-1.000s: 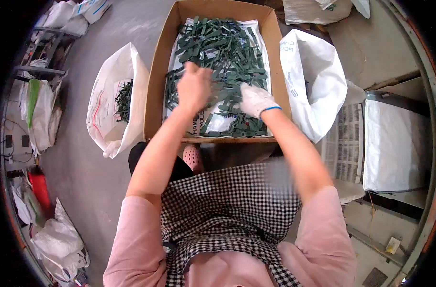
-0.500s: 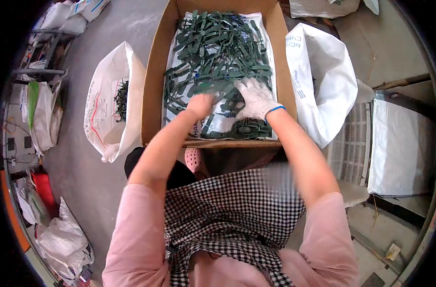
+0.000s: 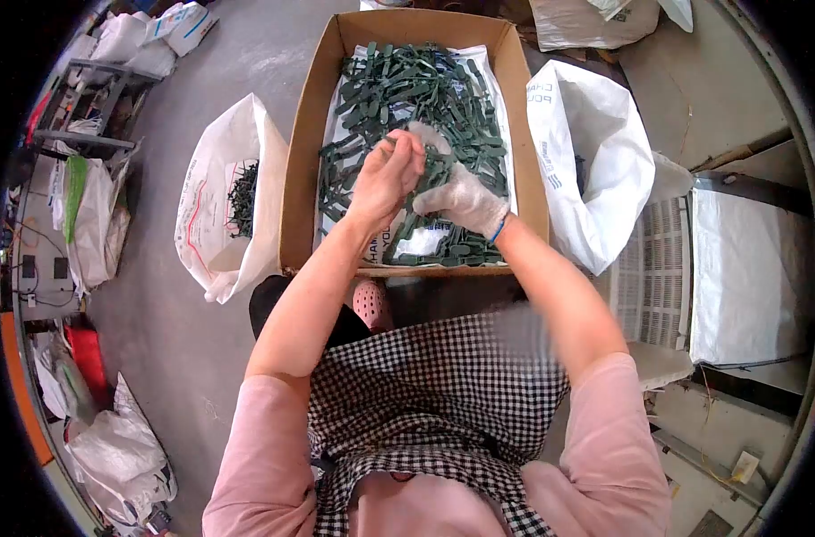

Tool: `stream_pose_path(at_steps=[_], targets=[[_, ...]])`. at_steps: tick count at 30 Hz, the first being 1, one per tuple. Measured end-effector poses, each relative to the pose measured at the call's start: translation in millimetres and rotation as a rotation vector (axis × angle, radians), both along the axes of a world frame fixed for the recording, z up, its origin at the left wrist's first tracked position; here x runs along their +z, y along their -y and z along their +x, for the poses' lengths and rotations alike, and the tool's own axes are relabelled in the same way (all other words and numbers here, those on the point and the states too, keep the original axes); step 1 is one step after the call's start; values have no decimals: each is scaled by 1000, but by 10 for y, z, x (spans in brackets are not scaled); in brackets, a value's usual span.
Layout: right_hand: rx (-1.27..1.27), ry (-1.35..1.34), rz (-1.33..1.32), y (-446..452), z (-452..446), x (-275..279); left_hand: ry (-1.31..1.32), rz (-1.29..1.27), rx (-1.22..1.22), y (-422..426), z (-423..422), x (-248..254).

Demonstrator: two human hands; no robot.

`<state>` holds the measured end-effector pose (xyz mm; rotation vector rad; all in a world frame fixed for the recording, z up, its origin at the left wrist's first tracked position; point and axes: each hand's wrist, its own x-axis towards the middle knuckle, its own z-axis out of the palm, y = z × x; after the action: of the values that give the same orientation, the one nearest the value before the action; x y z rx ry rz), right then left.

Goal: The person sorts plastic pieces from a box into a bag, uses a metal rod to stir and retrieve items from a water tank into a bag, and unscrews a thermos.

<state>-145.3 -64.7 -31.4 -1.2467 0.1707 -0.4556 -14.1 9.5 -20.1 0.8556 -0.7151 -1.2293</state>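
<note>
A cardboard box (image 3: 305, 152) lined with white printed sacking holds a heap of dark green plastic pieces (image 3: 425, 85). Over the heap, my bare left hand (image 3: 390, 176) has its fingers pinched together beside green pieces; what exactly lies between the fingertips is too small to tell. My right hand (image 3: 456, 190), in a white glove with a blue cuff edge, curls around a bunch of green pieces just right of my left hand. The two hands are close together above the lower middle of the box.
Left of the box stands an open white sack (image 3: 201, 206) with small dark pieces inside. Another open white sack (image 3: 613, 197) stands against the right side. Shelving and bags line the far left; a slatted panel (image 3: 651, 268) and a white-covered block (image 3: 738, 277) are at the right.
My hands have come together from lower and apart in the box. My right hand, spread over the pieces before, is now closed around a bunch of them.
</note>
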Motion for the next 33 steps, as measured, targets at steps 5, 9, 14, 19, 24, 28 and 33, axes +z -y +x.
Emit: stream_pose_path(at_steps=[5,9,14,19,24,28,33], targets=[[-91,-99,-83,125,30,-166,16,51,1,23,77,48],[-221,-599,-1064,110,-41,59,387,236,23,0,144,-90],[-158,-1053,-1285,196,-42,-227,1852,103,66,-12,133,-243],[180,-1283,-1303,297,-199,-777,1836,363,197,-244,873,76],[-137,-1139,-1001,414,330,-974,1762,812,466,-787,2318,-122],[-288,-1107,-958,628,803,-1537,1792,772,398,-1298,2810,-704],[-306,-906,-1070,587,787,-1283,1496,564,369,-729,1880,-361]])
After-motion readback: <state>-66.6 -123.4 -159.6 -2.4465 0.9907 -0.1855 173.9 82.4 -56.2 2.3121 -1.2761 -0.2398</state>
